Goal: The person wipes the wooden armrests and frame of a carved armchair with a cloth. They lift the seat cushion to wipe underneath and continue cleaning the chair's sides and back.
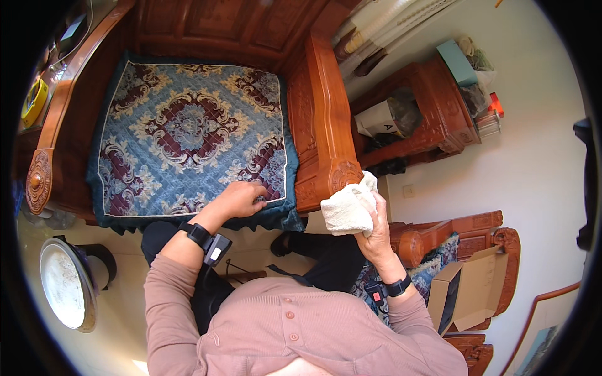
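Observation:
My right hand (376,235) grips a white cloth (348,211), which lies against the carved front end of the wooden armrest (329,113) of a large armchair. My left hand (242,199) rests on the near edge of the quilted, patterned seat cushion (193,127), its fingers loosely curled; whether they pinch the fabric is unclear. The cushion is blue, maroon and cream with a dark teal ruffled border. Each of my wrists bears a black strap with a small device.
At left stand the other armrest (61,103) and a round white-topped container (63,282) on the floor. A carved side cabinet (437,108) holds bags and a blue box (456,62). At lower right, an open cardboard box (479,291) sits on another carved seat.

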`<state>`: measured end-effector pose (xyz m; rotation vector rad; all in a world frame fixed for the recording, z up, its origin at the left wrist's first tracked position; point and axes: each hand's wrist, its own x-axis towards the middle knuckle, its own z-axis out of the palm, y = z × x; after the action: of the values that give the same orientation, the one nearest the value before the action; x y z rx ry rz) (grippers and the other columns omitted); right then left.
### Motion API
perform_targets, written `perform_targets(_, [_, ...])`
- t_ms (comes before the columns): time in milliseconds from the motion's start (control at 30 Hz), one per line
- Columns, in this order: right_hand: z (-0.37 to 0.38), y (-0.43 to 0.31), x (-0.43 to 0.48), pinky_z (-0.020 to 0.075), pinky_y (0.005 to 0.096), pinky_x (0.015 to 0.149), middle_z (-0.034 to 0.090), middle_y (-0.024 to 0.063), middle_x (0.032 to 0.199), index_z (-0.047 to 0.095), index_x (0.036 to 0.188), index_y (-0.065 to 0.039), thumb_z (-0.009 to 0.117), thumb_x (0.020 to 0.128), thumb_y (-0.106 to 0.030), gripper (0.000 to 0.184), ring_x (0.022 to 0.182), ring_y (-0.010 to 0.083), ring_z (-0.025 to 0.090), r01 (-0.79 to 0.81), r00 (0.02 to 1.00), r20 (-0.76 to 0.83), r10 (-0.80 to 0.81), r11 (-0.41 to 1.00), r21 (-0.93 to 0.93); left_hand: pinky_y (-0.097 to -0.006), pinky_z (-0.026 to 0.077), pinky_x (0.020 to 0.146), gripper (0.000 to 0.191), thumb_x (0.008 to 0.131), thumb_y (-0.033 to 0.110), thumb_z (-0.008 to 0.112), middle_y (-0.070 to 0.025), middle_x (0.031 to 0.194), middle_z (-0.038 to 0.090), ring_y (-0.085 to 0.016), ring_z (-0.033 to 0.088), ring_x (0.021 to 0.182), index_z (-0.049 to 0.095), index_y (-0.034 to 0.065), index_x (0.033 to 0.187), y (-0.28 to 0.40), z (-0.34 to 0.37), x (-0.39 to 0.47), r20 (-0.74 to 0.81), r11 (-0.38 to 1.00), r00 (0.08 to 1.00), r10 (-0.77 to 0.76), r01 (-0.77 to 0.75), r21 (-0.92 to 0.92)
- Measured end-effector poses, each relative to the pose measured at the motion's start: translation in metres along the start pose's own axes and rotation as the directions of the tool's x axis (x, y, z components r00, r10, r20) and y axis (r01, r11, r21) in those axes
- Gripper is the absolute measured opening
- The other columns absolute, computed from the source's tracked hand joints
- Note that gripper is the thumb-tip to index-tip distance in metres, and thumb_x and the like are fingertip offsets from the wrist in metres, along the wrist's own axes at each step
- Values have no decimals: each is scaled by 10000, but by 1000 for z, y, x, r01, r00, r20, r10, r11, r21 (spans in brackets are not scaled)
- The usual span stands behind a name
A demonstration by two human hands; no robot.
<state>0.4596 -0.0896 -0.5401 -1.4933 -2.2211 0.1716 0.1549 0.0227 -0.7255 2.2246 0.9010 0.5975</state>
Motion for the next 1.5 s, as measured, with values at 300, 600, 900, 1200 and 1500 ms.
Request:
perform_targets(300, [41,32,13,351,356,1128,494,117,1398,419,1427,-15,646,991,-121,502,1311,209,469,-259,877,-195,438,775,577,-482,539,778,255,855,241,696,-131,961,678,-380,668,908,683,76,1049,0,3,1,1,1000,1000,-8,8,7])
perform_targets(600, [24,43,37,406,347,1084,535,103,1355,500,1385,-25,675,955,-87,468,1268,212,513,-301,913,-87,400,800,519,-487,536,766,252,852,224,692,-133,961,680,-386,666,899,683,77,1055,-3,6,5,-1,1000,1000,-18,18,-10])
perform_targets(900, [4,29,76,401,410,1126,408,132,1458,486,1438,-95,833,774,-111,749,1345,313,465,-250,964,164,208,920,301,-484,540,775,257,847,231,681,-146,971,695,-381,673,911,692,75,1051,-2,6,10,35,997,996,-80,81,-21])
perform_targets(1200, [15,39,130,387,393,1133,388,142,1477,483,1453,-95,802,841,-210,700,1353,324,470,-222,963,198,184,956,191,-482,542,766,252,846,233,680,-145,965,694,-383,669,902,688,82,1049,-4,8,11,23,997,996,-81,81,-11])
perform_targets(1500, [49,81,209,416,432,1106,417,174,1432,441,1482,-143,786,855,-292,732,1306,366,495,-129,990,63,125,990,65,-486,544,773,246,868,241,654,-130,966,686,-367,673,914,689,97,1064,-2,9,11,44,996,995,-93,92,22])
